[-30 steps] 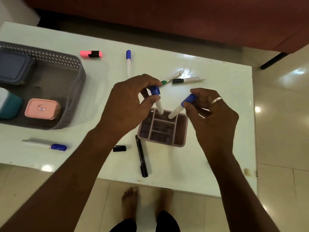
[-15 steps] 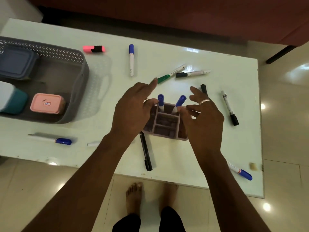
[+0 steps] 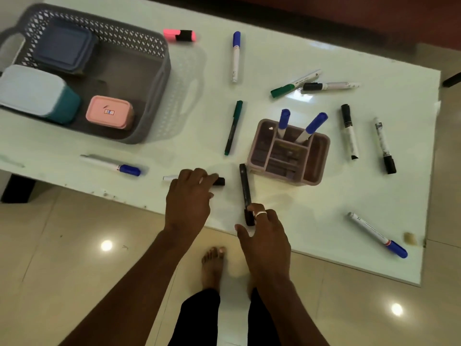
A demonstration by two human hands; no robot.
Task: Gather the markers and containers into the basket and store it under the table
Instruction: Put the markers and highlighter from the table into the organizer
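A grey basket [image 3: 159, 78] at the table's left holds a dark blue container [image 3: 64, 46], a teal one with a white lid [image 3: 32, 91] and a pink one [image 3: 109, 112]. A mauve organizer [image 3: 316, 156] stands mid-table with two blue-capped markers [image 3: 284, 121] upright in it. My left hand [image 3: 189, 198] lies over a white marker with a black cap [image 3: 219, 181] near the front edge. My right hand [image 3: 264, 236] has its fingers spread, fingertips touching the near end of a black marker [image 3: 245, 188]. Both markers lie flat on the table.
Loose markers lie scattered on the white table [image 3: 287, 221]: a pink highlighter [image 3: 180, 35], a blue-capped one [image 3: 236, 56], a green one [image 3: 294, 83], a thin green pen [image 3: 233, 127], two worn black-capped ones [image 3: 349, 131], and blue-capped ones at left [image 3: 112, 166] and right [image 3: 376, 234]. My feet stand at the front edge.
Both hands let go of the two blue-capped markers, which now stand in the organizer. The hands have come back to the front edge, onto two black markers.
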